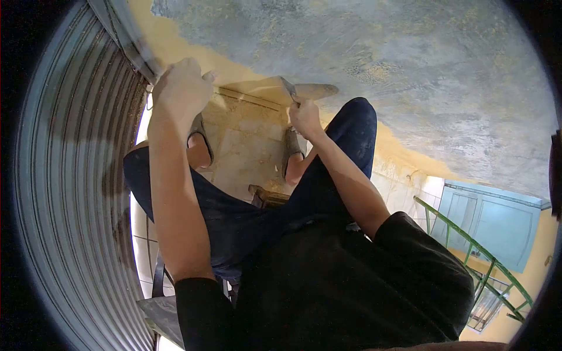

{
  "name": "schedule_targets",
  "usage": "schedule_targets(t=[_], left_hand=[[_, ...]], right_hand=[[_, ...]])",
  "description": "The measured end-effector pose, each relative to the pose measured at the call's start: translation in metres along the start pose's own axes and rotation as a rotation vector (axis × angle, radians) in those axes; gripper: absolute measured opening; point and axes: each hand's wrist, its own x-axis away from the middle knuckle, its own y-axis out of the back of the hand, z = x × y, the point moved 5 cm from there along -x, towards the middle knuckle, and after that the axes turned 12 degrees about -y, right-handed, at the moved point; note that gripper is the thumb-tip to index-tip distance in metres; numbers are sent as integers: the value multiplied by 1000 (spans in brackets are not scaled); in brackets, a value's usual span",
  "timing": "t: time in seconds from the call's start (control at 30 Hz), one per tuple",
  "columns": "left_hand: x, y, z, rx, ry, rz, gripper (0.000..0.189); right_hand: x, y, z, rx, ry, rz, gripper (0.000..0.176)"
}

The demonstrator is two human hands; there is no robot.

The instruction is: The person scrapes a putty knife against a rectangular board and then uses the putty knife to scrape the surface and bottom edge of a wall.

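My right hand (306, 119) is closed around the handle of a putty knife (287, 86). Its blade stands close to the lower part of the wall (386, 64), where grey, patchy filler meets yellow paint, and shadows fall beside it. Over to the left, my left hand (184, 86) is raised near the wall's edge by the metal shutter frame. Its fingers are curled in, with the thumb showing on the right side; whatever they may hold is hidden.
A ribbed metal shutter (76, 175) runs along my left. Between my sandalled feet lies a stained tile floor (237, 146), with a small wooden stool (270, 198) under me. At right are a green railing (462, 232) and light blue doors (492, 219).
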Motion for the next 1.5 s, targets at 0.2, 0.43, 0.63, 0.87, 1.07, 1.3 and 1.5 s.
schedule_targets(t=[0.2, 0.43, 0.63, 0.87, 1.07, 1.3, 1.5], left_hand=[[-3, -11, 6, 78, -80, -140, 41], [-5, -17, 14, 76, -107, -206, 40], [-1, 0, 6, 3, 31, -8, 43], [-5, -7, 4, 94, -36, -119, 41], [-10, -10, 5, -20, -76, -100, 43], [-5, -12, 4, -5, -22, -17, 43], [-4, -9, 11, 3, 22, -50, 42]], right_hand=[[-18, -22, -6, -57, 44, -17, 22], [-22, -24, 2, -53, 26, 42, 22], [3, -4, 15, -148, -24, -77, 27], [-5, -16, 13, 16, 82, -84, 28], [-15, -21, 0, 8, 40, -24, 31], [-6, -14, -3, -52, -147, 3, 30], [-7, -19, -15, -24, -43, -122, 21]])
